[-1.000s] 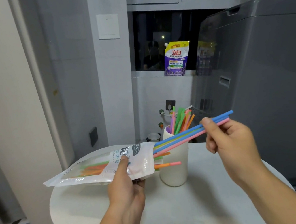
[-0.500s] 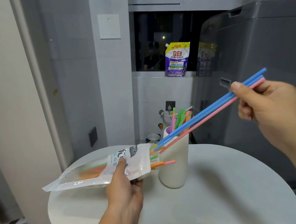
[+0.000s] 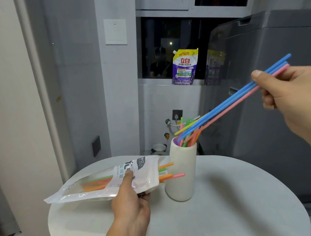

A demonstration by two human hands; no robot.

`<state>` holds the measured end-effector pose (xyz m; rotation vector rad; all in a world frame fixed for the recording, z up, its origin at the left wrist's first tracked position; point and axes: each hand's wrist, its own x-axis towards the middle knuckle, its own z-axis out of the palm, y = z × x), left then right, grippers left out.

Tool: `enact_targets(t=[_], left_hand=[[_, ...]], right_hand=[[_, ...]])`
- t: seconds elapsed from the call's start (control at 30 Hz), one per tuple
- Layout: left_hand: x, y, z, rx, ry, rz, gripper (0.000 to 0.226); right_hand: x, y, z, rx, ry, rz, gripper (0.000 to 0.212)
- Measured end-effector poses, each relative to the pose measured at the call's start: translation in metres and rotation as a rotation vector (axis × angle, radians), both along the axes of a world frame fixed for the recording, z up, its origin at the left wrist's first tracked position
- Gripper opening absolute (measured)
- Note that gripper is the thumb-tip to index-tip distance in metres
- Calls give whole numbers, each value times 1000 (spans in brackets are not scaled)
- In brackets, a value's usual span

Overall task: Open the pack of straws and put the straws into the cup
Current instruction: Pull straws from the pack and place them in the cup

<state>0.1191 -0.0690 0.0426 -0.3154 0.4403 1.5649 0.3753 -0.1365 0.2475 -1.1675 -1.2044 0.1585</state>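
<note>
Straws (image 3: pixel 229 104): blue, pink and yellow bundle pinched at its upper end by right hand (image 3: pixel 296 92), lower tips at the mouth of the white cup (image 3: pixel 183 174) near the round table's (image 3: pixel 236 217) far edge. Left hand (image 3: pixel 131 202) grips the pack (image 3: pixel 100 184); loose straws (image 3: pixel 167 173) protrude from its open end. Risk: the slanted bundle levers the tall cup over or misses the rim; the protruding straws could slide out.

— How many long thin plastic straws (image 3: pixel 229 102) are slanting above the white cylindrical cup (image 3: pixel 181 174)?
— Four are showing: two blue, one pink, one yellow.
— And left of the cup?
— One clear-and-white plastic straw pack (image 3: pixel 104 184) is showing, with four straw ends (image 3: pixel 164 165) poking out: two orange, one green, one pink.
— Inside the cup?
— Too bunched for counting.
— Hands?
— Two: left hand (image 3: pixel 131 202), right hand (image 3: pixel 296 92).
</note>
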Motion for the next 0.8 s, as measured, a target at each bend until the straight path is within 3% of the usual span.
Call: enact_targets(t=[0.17,0.5,0.8], left_hand=[[0,-1,2,11,-3,3,46],[-1,-5,4,17,-10,-10,46],[-1,-5,4,11,-3,-11,44]], right_hand=[[0,-2,18,-18,-59,-7,18],[-12,15,19,-77,-71,-81,26],[-38,29,35,-151,-281,-138,22]])
